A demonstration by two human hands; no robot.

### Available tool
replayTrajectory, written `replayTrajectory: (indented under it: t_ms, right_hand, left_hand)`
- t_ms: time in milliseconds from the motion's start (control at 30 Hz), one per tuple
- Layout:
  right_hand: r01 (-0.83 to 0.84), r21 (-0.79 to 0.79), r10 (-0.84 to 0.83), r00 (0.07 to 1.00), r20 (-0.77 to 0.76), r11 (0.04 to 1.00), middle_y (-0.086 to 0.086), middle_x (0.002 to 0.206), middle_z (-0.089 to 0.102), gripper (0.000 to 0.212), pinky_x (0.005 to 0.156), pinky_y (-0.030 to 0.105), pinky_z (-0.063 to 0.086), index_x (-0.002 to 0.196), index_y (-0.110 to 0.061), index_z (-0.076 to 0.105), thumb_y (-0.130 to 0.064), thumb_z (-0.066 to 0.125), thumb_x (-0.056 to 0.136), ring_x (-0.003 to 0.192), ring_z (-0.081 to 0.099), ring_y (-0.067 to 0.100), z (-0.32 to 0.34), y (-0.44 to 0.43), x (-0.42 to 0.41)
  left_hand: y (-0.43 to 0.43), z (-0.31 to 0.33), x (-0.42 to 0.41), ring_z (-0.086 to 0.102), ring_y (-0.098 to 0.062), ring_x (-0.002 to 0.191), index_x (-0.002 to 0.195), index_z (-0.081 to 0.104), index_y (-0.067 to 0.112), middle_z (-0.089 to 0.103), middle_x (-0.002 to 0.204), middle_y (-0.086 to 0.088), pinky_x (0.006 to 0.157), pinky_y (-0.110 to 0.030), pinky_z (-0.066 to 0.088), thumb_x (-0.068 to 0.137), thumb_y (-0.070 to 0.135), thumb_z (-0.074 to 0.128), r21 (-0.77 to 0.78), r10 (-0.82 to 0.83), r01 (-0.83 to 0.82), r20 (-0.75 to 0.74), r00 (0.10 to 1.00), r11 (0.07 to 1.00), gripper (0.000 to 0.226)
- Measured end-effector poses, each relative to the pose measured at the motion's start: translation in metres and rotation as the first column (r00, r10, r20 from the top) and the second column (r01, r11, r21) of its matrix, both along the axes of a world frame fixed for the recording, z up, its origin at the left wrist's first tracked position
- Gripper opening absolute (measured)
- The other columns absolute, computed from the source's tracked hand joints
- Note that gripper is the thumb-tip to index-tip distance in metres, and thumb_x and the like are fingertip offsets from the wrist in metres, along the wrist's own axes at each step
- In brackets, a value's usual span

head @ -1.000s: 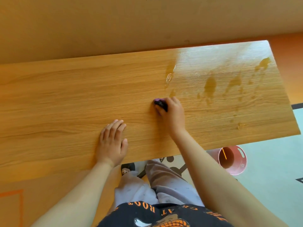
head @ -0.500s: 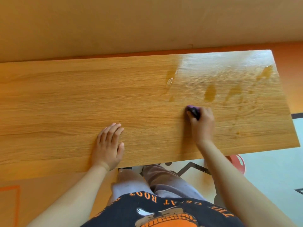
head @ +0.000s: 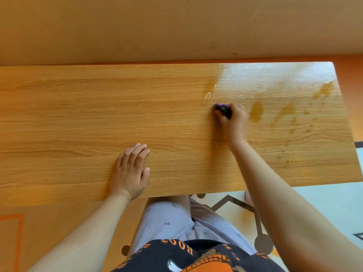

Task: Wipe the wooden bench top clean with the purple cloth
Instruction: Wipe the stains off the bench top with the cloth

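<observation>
At the far left, an orange line is marked on the tan floor below the near edge of the bench. The wooden bench top runs across the whole view, its far edge against a plain tan wall.

The left hand lies palm down on the bench close to the near edge, a little left of the middle. Its fingers are straight and close together, the thumb is out to the side, and the wrist crosses the near edge. Below it, under the bench, are pale grey trousers and a black shirt with orange print.

Right of the middle, toward the far edge, a small shiny puddle sits on the wood. Just on the near side of it is the purple cloth, bunched up and pressed on the bench about halfway between the far and near edges. The right hand covers most of it, with the fingers curled down and clamped on the cloth, so only a purple and dark lump sticks out at the fingertips.

Just to the right of that hand is a brown stain, then a longer brown streak with small spots trailing toward the near edge. A brown splash lies near the far right corner. The wood around the far right part of the bench shines with glare. Past the right end, the floor turns pale blue-green.
</observation>
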State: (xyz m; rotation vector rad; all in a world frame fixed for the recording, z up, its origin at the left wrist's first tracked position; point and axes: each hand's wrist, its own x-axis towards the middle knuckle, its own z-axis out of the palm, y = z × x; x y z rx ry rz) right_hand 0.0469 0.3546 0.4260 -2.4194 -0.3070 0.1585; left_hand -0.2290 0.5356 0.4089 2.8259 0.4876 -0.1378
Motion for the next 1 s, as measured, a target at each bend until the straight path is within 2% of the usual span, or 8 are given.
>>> replayTrajectory:
  t_ms: [167, 333, 400, 500, 633, 767, 867, 1000]
  right_hand:
    - [0.311, -0.063, -0.311, 0.95, 0.007, 0.948, 0.018, 0.108, 0.061, 0.029, 0.088, 0.027, 0.037, 0.105, -0.006, 0.065, -0.026, 0.068, 0.084, 0.102, 0.056, 0.031, 0.007, -0.076, 0.037]
    - [0.409, -0.123, -0.409, 0.912, 0.021, 0.904, 0.019, 0.11, 0.059, 0.03, 0.09, 0.031, 0.038, 0.106, -0.004, 0.062, -0.025, 0.066, 0.086, 0.104, 0.055, 0.032, 0.008, -0.093, 0.032]
    - [0.349, -0.102, -0.35, 0.937, 0.014, 0.931, 0.017, 0.107, 0.06, 0.027, 0.087, 0.029, 0.038, 0.104, -0.006, 0.064, -0.024, 0.067, 0.085, 0.101, 0.056, 0.031, 0.006, -0.074, 0.021]
    - [0.107, -0.032, -0.107, 0.994, 0.013, 0.994, 0.013, 0.097, 0.061, 0.021, 0.081, 0.032, 0.04, 0.093, -0.007, 0.065, -0.023, 0.07, 0.08, 0.092, 0.056, 0.03, 0.0, -0.022, -0.004]
    - [-0.15, -0.01, 0.15, 0.988, 0.029, 0.989, 0.008, 0.094, 0.06, 0.021, 0.072, 0.033, 0.043, 0.09, -0.009, 0.063, -0.027, 0.069, 0.081, 0.088, 0.055, 0.024, -0.002, 0.057, -0.035]
    - [-0.22, 0.003, 0.22, 0.974, 0.058, 0.975, 0.003, 0.092, 0.059, 0.023, 0.064, 0.029, 0.039, 0.092, -0.011, 0.062, -0.031, 0.069, 0.083, 0.086, 0.055, 0.02, 0.002, 0.083, -0.023]
    - [-0.108, -0.031, 0.109, 0.994, 0.027, 0.994, 0.004, 0.098, 0.061, 0.025, 0.065, 0.029, 0.036, 0.096, -0.012, 0.059, -0.032, 0.068, 0.083, 0.09, 0.055, 0.021, 0.004, 0.061, 0.008]
    - [0.202, 0.022, -0.201, 0.979, -0.045, 0.979, 0.003, 0.1, 0.061, 0.029, 0.078, 0.033, 0.044, 0.097, -0.012, 0.057, -0.034, 0.069, 0.082, 0.095, 0.058, 0.024, 0.011, -0.003, 0.051]
  left_hand:
    - [0.001, 0.0, 0.001, 0.037, -0.027, 0.133, 0.132, 0.044, 0.01, 0.047, 0.14, -0.009, 0.114, -0.036, 0.016, 0.081, 0.029, 0.041, -0.009, -0.003, 0.003, 0.006, 1.0, 1.0, 0.054]
    - [0.0, -0.001, 0.0, 0.038, -0.029, 0.132, 0.131, 0.044, 0.01, 0.048, 0.139, -0.01, 0.114, -0.04, 0.02, 0.082, 0.027, 0.041, -0.019, -0.011, 0.011, 0.032, 0.999, 1.0, 0.053]
    - [0.001, -0.001, 0.0, 0.038, -0.03, 0.132, 0.132, 0.043, 0.01, 0.047, 0.139, -0.011, 0.114, -0.04, 0.02, 0.082, 0.027, 0.041, -0.016, -0.019, 0.019, 0.034, 0.999, 1.0, 0.053]
    - [0.002, -0.001, 0.0, 0.037, -0.03, 0.133, 0.132, 0.042, 0.01, 0.046, 0.14, -0.011, 0.114, -0.042, 0.021, 0.083, 0.028, 0.04, -0.019, -0.02, 0.02, 0.023, 1.0, 1.0, 0.053]
    - [0.002, -0.001, -0.001, 0.037, -0.03, 0.132, 0.132, 0.042, 0.009, 0.046, 0.14, -0.011, 0.115, -0.041, 0.019, 0.083, 0.028, 0.04, -0.003, -0.029, 0.029, 0.02, 0.999, 1.0, 0.053]
    - [0.002, -0.001, 0.0, 0.037, -0.029, 0.133, 0.132, 0.042, 0.01, 0.044, 0.141, -0.01, 0.116, -0.04, 0.017, 0.083, 0.028, 0.041, -0.006, -0.022, 0.023, 0.009, 1.0, 1.0, 0.053]
    - [0.001, -0.001, 0.0, 0.036, -0.029, 0.134, 0.134, 0.04, 0.011, 0.042, 0.141, -0.009, 0.116, -0.041, 0.019, 0.084, 0.028, 0.039, -0.016, -0.014, 0.014, -0.003, 1.0, 1.0, 0.053]
    - [0.0, -0.002, 0.0, 0.037, -0.03, 0.133, 0.133, 0.041, 0.01, 0.043, 0.14, -0.009, 0.115, -0.043, 0.023, 0.084, 0.027, 0.039, -0.03, -0.014, 0.014, 0.006, 1.0, 0.999, 0.051]
